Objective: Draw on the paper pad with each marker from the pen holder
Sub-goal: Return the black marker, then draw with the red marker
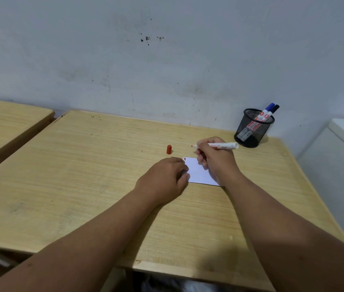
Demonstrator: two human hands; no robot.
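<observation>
paper pad (198, 171) sits mid worktop (82, 175), left hand (164, 178) on its left edge, right hand (215, 159) over its right side holding a marker (221, 146). cap (169, 149) stands just behind-left of the pad. pen holder (253, 128) with two markers (266, 113) in it is at the back right, by the wall (166, 60).

The left hand (168, 178) covered the left edge of the paper pad (198, 172), and the right hand (215, 158) hid its right side. The markers' (265, 115) print was too small to read.
</observation>
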